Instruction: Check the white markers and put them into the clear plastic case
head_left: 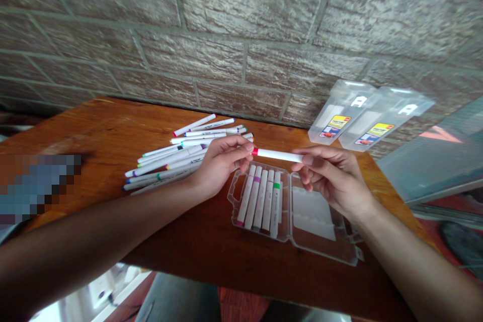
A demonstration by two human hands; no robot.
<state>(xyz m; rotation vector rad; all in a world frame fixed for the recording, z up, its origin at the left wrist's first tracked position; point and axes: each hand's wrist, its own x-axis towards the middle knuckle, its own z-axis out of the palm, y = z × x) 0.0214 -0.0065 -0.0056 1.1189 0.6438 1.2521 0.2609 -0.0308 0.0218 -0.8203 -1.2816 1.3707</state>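
The left hand [224, 163] is pinching a white marker [279, 156] by its red end, the right hand [332, 173] holding the other, above an open case [320, 247]. A row of markers [261, 201] is lying inside; more markers [177, 156] and two clear boxes [341, 108] are resting on the table [94, 136].

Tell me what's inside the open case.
Five white markers lie in one half of the case, a white sheet in the other. The right hand hides part of that half.

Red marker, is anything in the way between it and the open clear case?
Nothing visible stands between the red-ended marker and the left half of the clear case, where other markers lie. The right hand overlaps the other half's top edge.
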